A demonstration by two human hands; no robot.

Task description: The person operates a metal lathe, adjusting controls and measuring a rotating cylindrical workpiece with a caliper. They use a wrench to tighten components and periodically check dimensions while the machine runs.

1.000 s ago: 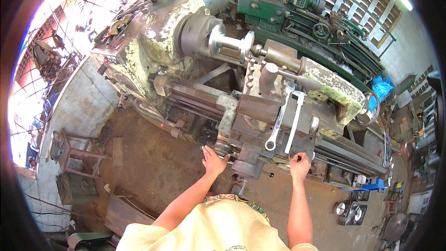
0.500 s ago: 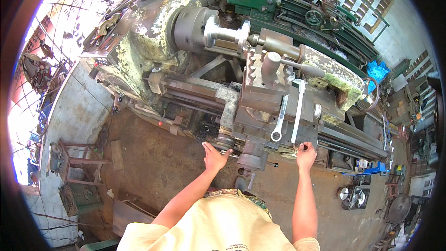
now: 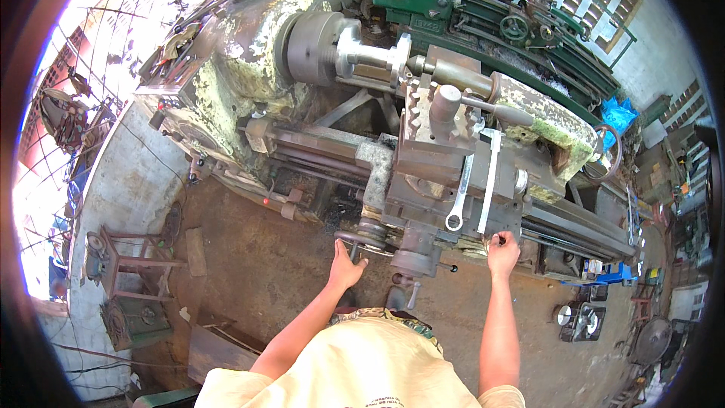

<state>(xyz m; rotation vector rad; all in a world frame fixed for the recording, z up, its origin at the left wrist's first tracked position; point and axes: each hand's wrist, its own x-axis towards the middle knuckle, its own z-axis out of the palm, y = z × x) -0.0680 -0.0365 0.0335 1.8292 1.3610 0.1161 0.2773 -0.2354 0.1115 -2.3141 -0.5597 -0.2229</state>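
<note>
My left hand (image 3: 347, 270) is at the carriage handwheel (image 3: 365, 238) of an old lathe, fingers against its rim and thumb held apart, the wheel's handle between them. My right hand (image 3: 503, 254) is closed at the apron's right side around what looks like a small lever with a dark end, mostly hidden by the fingers. Above it a ring spanner (image 3: 460, 195) and a vernier caliper (image 3: 489, 180) lie on the carriage. The chuck (image 3: 312, 47) and tailstock hold a shiny flanged metal workpiece (image 3: 370, 54) between them. The tool post (image 3: 436, 117) stands in front of it.
A crank handle (image 3: 413, 295) and a short black-knobbed lever (image 3: 447, 267) stick out toward me. Behind stands a green lathe (image 3: 423, 7). A metal-framed stand (image 3: 140, 253) is at left; a black tray (image 3: 580, 320) lies on the floor at right.
My left hand has shifted slightly down, its fingers less spread, and the handwheel's handle now shows beside them. My right hand stays in place. The whole view has shifted slightly.
</note>
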